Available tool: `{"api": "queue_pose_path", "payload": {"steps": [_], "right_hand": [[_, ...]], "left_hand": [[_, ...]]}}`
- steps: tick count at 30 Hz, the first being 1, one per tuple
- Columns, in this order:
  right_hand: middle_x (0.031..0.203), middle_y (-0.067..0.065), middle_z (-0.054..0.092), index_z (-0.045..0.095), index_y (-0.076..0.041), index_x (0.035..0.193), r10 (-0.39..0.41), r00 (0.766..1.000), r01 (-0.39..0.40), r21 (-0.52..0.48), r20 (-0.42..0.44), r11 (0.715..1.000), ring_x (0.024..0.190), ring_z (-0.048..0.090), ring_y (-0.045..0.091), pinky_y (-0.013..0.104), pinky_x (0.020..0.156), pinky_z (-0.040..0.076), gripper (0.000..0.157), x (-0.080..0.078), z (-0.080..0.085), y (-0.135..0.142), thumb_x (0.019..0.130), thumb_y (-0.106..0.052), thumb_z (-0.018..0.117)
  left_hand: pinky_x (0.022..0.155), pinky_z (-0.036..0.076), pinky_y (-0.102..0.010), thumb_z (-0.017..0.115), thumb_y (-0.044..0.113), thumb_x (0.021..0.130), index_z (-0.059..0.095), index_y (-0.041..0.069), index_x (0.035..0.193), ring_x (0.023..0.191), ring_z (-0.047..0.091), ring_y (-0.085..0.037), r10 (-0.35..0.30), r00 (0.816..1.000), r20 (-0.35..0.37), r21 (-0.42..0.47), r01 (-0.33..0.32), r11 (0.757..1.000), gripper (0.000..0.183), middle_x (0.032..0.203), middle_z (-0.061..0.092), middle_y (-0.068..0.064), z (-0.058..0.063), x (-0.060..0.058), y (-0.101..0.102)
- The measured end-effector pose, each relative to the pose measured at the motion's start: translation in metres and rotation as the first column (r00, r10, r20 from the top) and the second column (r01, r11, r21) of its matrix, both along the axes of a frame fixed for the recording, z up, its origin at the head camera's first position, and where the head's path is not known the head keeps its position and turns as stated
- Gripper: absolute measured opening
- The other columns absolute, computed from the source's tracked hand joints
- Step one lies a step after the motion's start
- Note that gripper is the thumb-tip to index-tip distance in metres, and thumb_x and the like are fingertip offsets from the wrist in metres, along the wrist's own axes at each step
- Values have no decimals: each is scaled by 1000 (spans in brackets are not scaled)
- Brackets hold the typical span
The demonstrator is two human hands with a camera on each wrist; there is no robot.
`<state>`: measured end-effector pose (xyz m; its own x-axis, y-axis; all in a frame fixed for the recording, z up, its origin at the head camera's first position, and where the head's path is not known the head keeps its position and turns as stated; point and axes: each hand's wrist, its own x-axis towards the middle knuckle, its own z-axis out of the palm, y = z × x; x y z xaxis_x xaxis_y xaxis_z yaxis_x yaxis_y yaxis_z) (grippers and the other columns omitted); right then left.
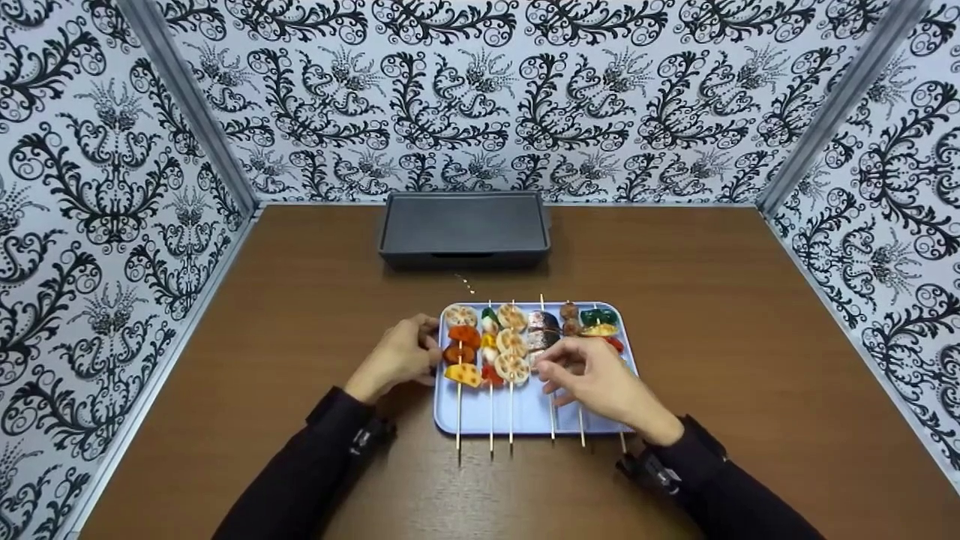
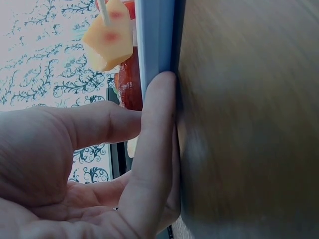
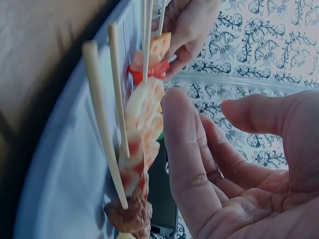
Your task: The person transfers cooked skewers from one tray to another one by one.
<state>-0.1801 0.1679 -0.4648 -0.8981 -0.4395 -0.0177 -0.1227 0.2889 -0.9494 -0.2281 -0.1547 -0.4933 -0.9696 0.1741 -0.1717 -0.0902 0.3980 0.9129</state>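
A light-blue tray (image 1: 529,418) lies on the table with several skewers across it. My left hand (image 1: 405,351) grips its left rim, thumb at the top of the edge and fingers along the outer side. My right hand (image 1: 600,379) hovers over the right half, thumb and fingers curved apart with nothing between them. Just left of it is the dark-skinned fish skewer (image 1: 544,330); a lotus root skewer (image 1: 512,345) lies further left. The meatball skewer (image 1: 570,319) is partly covered by that hand. Near the left rim, a mixed vegetable skewer (image 1: 463,375) carries a yellow piece.
Behind the tray stands a dark grey rectangular grill plate (image 1: 465,225). Small pale specks (image 1: 466,283) show on the brown table (image 1: 315,262) between them. Patterned walls (image 1: 480,97) enclose the back and sides. The skewer sticks extend past the tray's front edge.
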Motion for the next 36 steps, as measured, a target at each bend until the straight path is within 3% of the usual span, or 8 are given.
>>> {"api": "queue_pose_path", "payload": {"steps": [6,12,19,25,31,36], "right_hand": [[109,23,74,71,3,117,-35,998,37,32,-44,999,88,75,38,42,67,68,29,-8,2,8,103,-22,69],[104,19,74,72,2,115,-73,994,75,32,-76,997,88,75,40,43,66,68,27,-16,3,20,103,-23,70],[90,15,76,74,0,111,-101,982,109,44,-158,993,78,75,36,47,66,67,21,-24,3,33,101,-19,72],[87,9,77,77,-5,106,-147,957,177,102,-251,979,73,75,31,39,63,67,15,-32,6,47,100,-19,74],[91,14,76,75,-1,110,-187,951,215,93,-246,972,80,75,35,43,68,67,19,-38,7,61,102,-18,71],[94,13,76,75,-5,108,-217,944,247,92,-250,965,82,75,35,44,70,67,14,-42,6,70,102,-16,71]], "left_hand": [[58,67,-42,57,-11,85,55,-1,143,74,71,-28,0,1000,29,20,-1,1000,58,125,60,-21,1,0,0],[60,67,-41,57,-13,84,55,1,144,75,71,-27,1,999,53,21,-2,1000,62,131,59,-20,2,-2,1],[61,68,-41,56,-15,81,55,-1,143,85,72,-30,-5,999,43,11,5,1000,64,126,61,-21,2,-3,-1],[65,68,-39,58,-12,83,55,0,144,91,70,-30,-25,998,52,-13,26,1000,63,116,63,-19,6,-4,-4],[67,68,-38,61,-10,85,55,1,145,83,71,-29,-37,996,78,-37,40,999,61,106,65,-17,9,-5,-8],[66,67,-38,62,-13,85,56,1,143,80,70,-31,-43,994,97,-39,47,998,60,104,67,-18,12,-8,-10]]}}
